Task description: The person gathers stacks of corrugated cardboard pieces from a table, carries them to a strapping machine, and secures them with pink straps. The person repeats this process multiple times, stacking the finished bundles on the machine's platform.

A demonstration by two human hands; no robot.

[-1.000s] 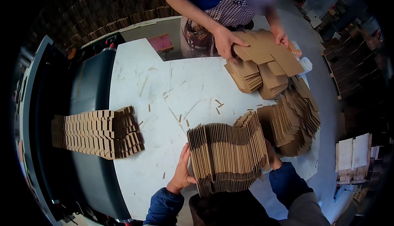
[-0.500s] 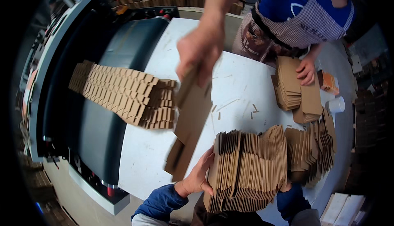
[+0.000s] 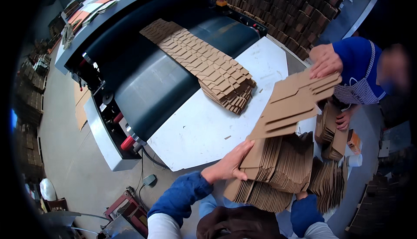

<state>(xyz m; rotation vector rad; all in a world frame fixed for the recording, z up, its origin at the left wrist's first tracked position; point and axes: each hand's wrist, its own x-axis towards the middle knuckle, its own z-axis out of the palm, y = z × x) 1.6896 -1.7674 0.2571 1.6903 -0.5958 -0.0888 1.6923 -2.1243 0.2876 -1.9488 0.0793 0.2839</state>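
My left hand [image 3: 228, 165] grips the left end of a thick stack of flat brown cardboard blanks [image 3: 278, 165], held on edge over the near corner of the white table [image 3: 204, 126]. My right hand [image 3: 300, 194] is mostly hidden under the stack's right end, and only a bit shows above my blue sleeve. Across the table, a co-worker's hand [image 3: 323, 59] holds a few flat blanks [image 3: 295, 104] tilted just above my stack.
A shingled row of blanks [image 3: 204, 63] lies on the dark conveyor belt [image 3: 147, 87] and reaches onto the table. More piles of blanks [image 3: 332, 130] sit at the right by the co-worker's other hand [image 3: 343, 119]. Stacked cartons [image 3: 282, 4] fill the back. Cables lie on the floor at the lower left.
My view has swung left toward the conveyor. The co-worker's hand with the blanks has moved from over the table's middle to the right, above my stack. My hands stay on the stack.
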